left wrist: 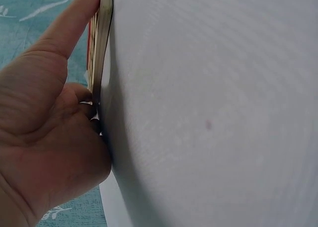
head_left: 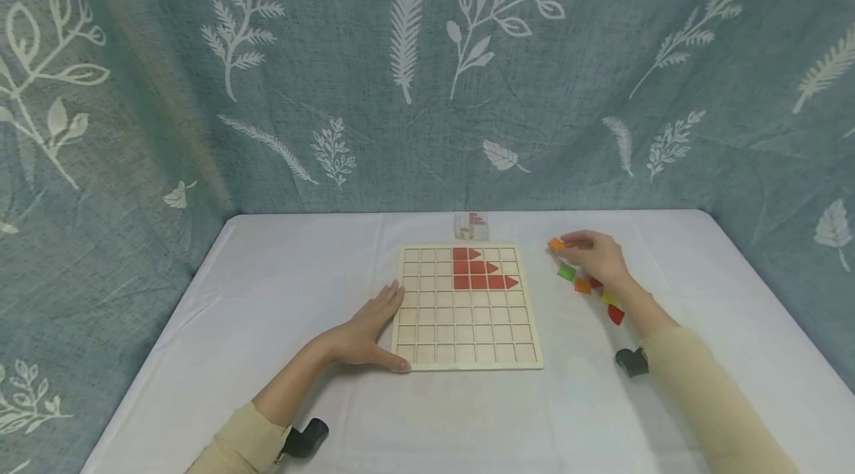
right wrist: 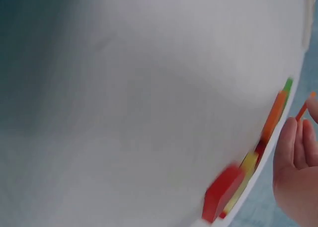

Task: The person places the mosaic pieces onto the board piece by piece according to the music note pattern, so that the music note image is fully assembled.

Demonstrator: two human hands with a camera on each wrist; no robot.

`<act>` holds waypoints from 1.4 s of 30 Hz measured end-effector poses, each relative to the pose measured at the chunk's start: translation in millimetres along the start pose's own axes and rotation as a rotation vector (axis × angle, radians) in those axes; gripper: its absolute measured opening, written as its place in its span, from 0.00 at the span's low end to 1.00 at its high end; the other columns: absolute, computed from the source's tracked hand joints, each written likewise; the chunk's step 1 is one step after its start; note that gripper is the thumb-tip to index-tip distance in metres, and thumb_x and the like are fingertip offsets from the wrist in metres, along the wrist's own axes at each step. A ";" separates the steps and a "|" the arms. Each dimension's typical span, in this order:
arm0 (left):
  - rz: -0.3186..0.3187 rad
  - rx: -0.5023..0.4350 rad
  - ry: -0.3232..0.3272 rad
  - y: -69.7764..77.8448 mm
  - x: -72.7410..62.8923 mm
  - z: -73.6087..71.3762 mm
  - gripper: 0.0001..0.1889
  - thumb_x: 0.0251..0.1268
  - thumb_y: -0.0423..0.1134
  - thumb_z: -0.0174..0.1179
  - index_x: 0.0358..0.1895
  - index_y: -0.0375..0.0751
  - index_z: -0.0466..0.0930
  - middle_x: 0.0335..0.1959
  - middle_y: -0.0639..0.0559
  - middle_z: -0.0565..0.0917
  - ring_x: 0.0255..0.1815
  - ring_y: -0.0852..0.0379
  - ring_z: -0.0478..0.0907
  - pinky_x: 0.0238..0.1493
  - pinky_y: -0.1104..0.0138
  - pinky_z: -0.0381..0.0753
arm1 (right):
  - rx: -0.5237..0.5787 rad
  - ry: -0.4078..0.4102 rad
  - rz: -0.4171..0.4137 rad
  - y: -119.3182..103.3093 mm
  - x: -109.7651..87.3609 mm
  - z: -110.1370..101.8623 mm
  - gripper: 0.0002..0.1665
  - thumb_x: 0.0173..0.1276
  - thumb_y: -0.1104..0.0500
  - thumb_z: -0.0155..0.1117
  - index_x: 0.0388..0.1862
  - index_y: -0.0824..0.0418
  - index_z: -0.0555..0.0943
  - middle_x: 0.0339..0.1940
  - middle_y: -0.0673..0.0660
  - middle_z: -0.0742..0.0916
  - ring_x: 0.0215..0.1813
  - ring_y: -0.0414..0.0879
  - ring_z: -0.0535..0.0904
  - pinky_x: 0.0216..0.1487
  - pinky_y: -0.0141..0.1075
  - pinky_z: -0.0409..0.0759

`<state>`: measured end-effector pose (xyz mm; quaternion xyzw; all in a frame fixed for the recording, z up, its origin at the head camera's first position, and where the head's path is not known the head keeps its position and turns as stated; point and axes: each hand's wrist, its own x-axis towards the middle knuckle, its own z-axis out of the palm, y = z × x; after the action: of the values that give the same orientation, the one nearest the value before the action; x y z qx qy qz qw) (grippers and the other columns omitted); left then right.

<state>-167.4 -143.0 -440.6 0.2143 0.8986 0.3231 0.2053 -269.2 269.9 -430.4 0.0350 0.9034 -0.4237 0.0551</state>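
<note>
A square wooden grid board (head_left: 467, 326) lies on the table, with three rows of red pieces (head_left: 479, 282) set in its upper right cells, each row ending in a point. My left hand (head_left: 366, 327) rests along the board's left edge, thumb at the lower left corner, fingers extended. To the right of the board, my right hand (head_left: 597, 255) pinches an orange tile (head_left: 557, 244) between thumb and fingers; the right wrist view shows this tile (right wrist: 301, 111) edge-on. Below that hand lie a green tile (head_left: 566, 271), another orange tile (head_left: 583, 285), a yellow tile (head_left: 608, 297) and a red piece (head_left: 616, 314).
A small printed card (head_left: 471, 225) lies just behind the board. White cloth (head_left: 300, 266) covers the table, and a teal leaf-patterned curtain (head_left: 361, 88) hangs behind it. Black wrist devices (head_left: 306, 438) sit at both sleeves.
</note>
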 end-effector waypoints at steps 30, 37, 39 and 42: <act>-0.004 0.005 0.000 0.6 0.3 1.2 0.65 0.44 0.55 0.76 0.77 0.31 0.39 0.79 0.38 0.37 0.79 0.43 0.31 0.76 0.49 0.36 | -0.149 -0.300 -0.574 -67.8 -49.8 96.7 0.11 0.61 0.60 0.72 0.43 0.58 0.87 0.40 0.47 0.88 0.46 0.44 0.82 0.50 0.40 0.80; -0.001 0.001 -0.001 -0.4 0.7 1.4 0.66 0.44 0.55 0.76 0.77 0.31 0.39 0.79 0.38 0.36 0.79 0.43 0.31 0.76 0.49 0.36 | -0.160 -0.265 -0.708 -70.6 -49.5 104.1 0.08 0.61 0.64 0.71 0.40 0.59 0.88 0.40 0.49 0.88 0.46 0.45 0.83 0.48 0.38 0.81; -0.001 -0.001 0.000 -0.4 0.6 1.4 0.66 0.44 0.55 0.76 0.77 0.31 0.39 0.79 0.38 0.36 0.79 0.43 0.31 0.76 0.49 0.36 | -0.151 -0.266 -0.697 -71.2 -49.8 105.3 0.07 0.62 0.64 0.71 0.40 0.59 0.88 0.40 0.49 0.88 0.46 0.45 0.83 0.49 0.38 0.81; -0.005 0.000 -0.001 -0.5 0.2 1.6 0.66 0.44 0.54 0.76 0.77 0.31 0.39 0.79 0.38 0.36 0.79 0.43 0.31 0.76 0.49 0.36 | -0.129 -0.286 -0.646 -71.8 -50.4 105.6 0.07 0.63 0.62 0.70 0.40 0.57 0.88 0.41 0.47 0.88 0.48 0.44 0.83 0.50 0.39 0.81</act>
<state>-166.9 -142.4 -442.1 0.2123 0.8990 0.3225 0.2064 -219.7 142.0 -436.3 -0.3156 0.8758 -0.3621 0.0463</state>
